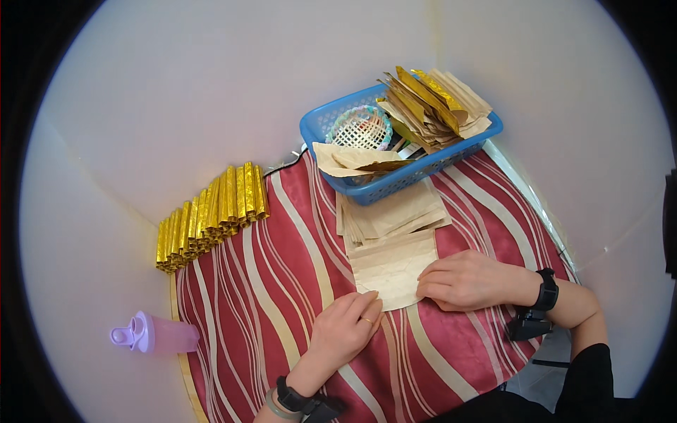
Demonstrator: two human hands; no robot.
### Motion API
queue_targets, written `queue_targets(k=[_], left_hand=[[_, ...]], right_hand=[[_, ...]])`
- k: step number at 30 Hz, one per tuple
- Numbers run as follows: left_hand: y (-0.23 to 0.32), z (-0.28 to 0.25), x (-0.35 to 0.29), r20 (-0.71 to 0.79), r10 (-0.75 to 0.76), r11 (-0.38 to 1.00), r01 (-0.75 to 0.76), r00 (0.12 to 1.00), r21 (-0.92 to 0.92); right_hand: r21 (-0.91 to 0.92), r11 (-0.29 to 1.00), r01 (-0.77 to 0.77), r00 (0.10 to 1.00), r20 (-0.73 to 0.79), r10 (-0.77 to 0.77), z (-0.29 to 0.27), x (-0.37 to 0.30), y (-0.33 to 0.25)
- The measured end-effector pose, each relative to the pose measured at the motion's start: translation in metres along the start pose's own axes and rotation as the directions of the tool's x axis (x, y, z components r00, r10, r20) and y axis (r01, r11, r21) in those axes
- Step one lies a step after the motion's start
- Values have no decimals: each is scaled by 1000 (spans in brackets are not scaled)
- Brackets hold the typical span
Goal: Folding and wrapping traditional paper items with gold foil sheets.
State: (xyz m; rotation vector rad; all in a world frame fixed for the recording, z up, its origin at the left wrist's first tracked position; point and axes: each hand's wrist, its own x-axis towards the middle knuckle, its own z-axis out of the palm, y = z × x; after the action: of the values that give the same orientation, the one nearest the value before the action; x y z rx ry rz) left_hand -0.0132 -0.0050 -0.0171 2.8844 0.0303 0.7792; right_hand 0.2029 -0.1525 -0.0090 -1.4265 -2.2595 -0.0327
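A beige paper sheet (392, 262) lies on the striped cloth in front of me, its lower edge toward me. My left hand (345, 330), with a ring on one finger, pinches the sheet's lower left corner. At its lower right edge, my right hand (460, 282) is closed with the fingertips on the paper; its thumb is partly hidden. Just beyond the sheet, a stack of similar beige papers (402, 209) spreads out, its far end under the basket. Dark straps with black devices circle both wrists.
A blue plastic basket (367, 192) at the back holds gold and beige papers (430, 109) and a small woven basket (361, 128). Gold paper rolls (211, 215) are piled at the left. A purple bottle (166, 334) lies at the near left. Red striped cloth (296, 247) covers the table; pale walls enclose it.
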Motion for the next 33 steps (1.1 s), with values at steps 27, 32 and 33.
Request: queue_targets(k=[27,32,33], left_hand=[[32,-2,-5,124,-389,870,408,913,-277],[29,1,-7,106,-392,886,406,914,-223],[29,1,-7,108,-392,886,406,914,-224]], right_hand=[[370,853,-368,929,190,318,-7,0,3],[312,835,-453,889,222,399,-10,2,-2],[300,836,-460,887,205,414,-10,2,-3]])
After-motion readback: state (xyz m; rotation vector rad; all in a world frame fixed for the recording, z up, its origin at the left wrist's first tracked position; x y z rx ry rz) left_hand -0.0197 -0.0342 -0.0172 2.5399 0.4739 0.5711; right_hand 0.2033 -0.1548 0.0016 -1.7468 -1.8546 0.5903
